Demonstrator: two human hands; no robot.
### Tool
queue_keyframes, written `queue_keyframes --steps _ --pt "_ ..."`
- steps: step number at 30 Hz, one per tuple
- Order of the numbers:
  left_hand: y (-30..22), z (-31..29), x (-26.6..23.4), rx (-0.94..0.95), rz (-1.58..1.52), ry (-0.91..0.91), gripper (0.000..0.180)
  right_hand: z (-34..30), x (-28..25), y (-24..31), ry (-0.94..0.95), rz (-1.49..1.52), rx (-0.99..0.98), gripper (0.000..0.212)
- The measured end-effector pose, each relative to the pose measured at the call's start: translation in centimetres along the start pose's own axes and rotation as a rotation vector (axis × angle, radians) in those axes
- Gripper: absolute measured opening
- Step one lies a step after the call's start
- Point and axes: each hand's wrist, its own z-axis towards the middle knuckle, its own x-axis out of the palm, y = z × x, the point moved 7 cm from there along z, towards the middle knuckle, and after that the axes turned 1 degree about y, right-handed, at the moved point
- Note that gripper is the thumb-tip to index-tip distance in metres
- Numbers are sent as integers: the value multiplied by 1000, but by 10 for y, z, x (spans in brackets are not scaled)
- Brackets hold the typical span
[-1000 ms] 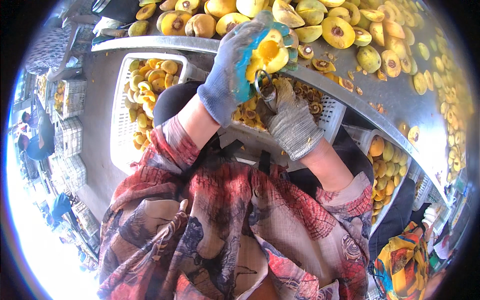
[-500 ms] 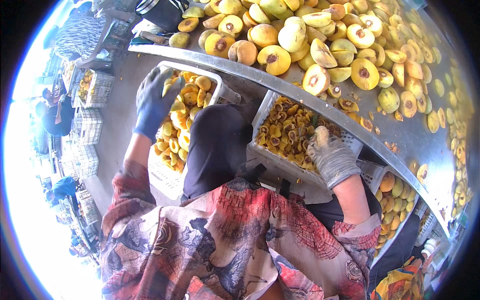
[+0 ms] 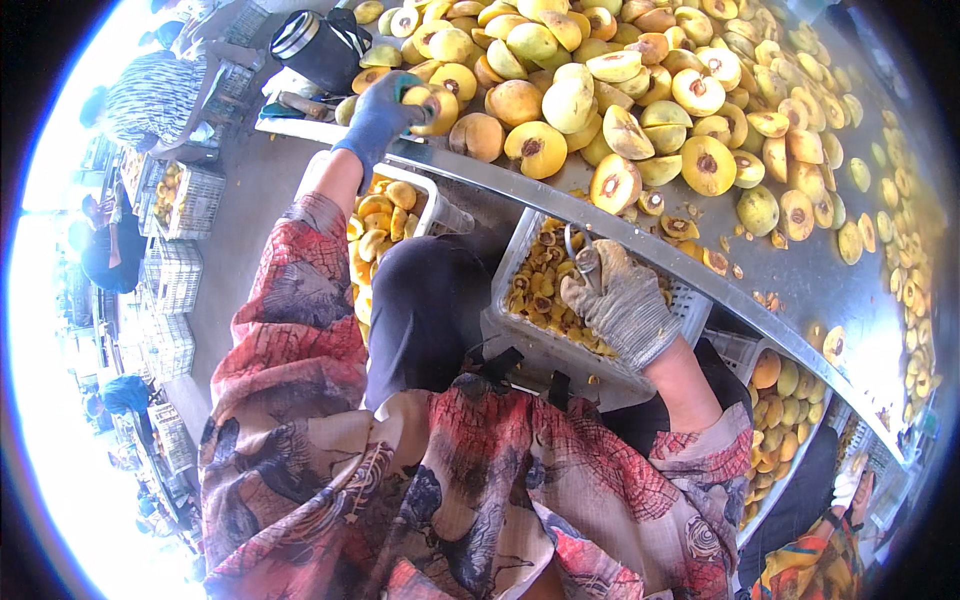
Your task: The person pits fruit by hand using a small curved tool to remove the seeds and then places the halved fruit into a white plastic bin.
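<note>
My left hand [image 3: 376, 118], in a blue-grey glove, is closed around a yellow peach half [image 3: 436, 108] at the near edge of the metal table. My right hand [image 3: 628, 308], in a grey knit glove, grips a small metal pitting tool [image 3: 588, 260] whose looped end sticks up past the fingers. It is held over a white crate [image 3: 508, 258] of brown and yellow fruit scraps [image 3: 540, 285]. Many cut peach halves [image 3: 709, 165], some with brown pits showing, are heaped on the table [image 3: 790, 290].
Beside my left knee stands a white crate [image 3: 432, 212] of hollowed peach pieces. Another crate of whole fruit [image 3: 785, 395] is at my right. A black container [image 3: 312, 48] sits at the table's far left. A neighbour's white-gloved hand [image 3: 848, 486] shows at right; stacked crates [image 3: 170, 270] stand left.
My left hand has moved from over the hollowed-piece crate up to the table and now holds a peach half. My right hand has shifted slightly left and lower, and the tool's loop now shows.
</note>
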Motion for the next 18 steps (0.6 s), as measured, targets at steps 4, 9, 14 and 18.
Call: queue_keyframes --steps 4,9,14,18 --pt "-10 -10 -18 -138 -859 30 36 3 -6 -11 -7 304 144 28" --pt "-80 -67 24 -51 -1654 304 38 2 -18 8 -30 627 187 23" --pt "-129 -107 112 -250 -2002 388 45 -2 -17 21 -19 826 257 21" --pt "-168 -124 135 -353 -1912 336 38 -9 -35 4 -158 846 369 27"
